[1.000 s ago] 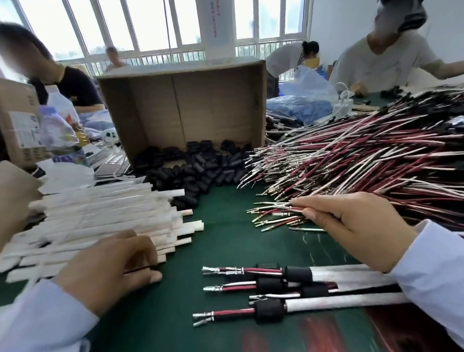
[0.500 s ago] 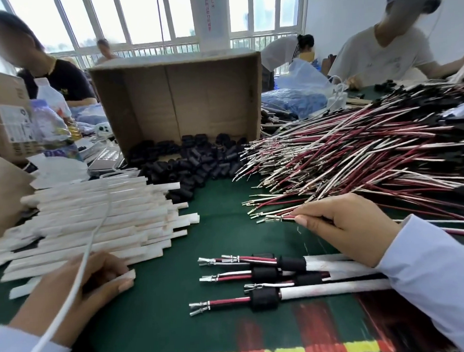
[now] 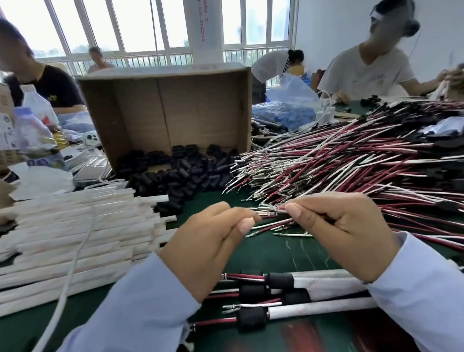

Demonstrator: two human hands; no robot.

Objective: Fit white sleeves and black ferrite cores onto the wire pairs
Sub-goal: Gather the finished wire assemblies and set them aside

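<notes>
- Holding one wire pair above the tabletop, the two hands met just in front of the wire pile.
- Right hand: the grip was closed, with thumb and forefinger pinching the red and white leads just behind their metal terminals.
- Left hand: the grip was closed, with the fingertips pinched on the terminal tips. No sleeve or core was visible in it.
- Step in hand, as judged: a fresh pair was being picked out and its terminals brought level. The visible length of the pair carried neither sleeve nor core.
- The white sleeves lay stacked at the left of the tabletop.
- The ferrite cores lay heaped at the mouth of the cardboard box, between the sleeves and the wire pile.
- Several finished pieces lay at the near edge below the hands. Each had a core seated against its sleeve end, with the terminals pointing left.
- Next move, as judged: the left hand would need to release the tips and fetch one sleeve. The right hand should hold both leads parallel so that the terminals enter the bore together.
- A core would then follow, pushed up to the sleeve end as on the finished pieces.
- Caution: splayed terminals were likely to snag at the sleeve mouth.
</notes>
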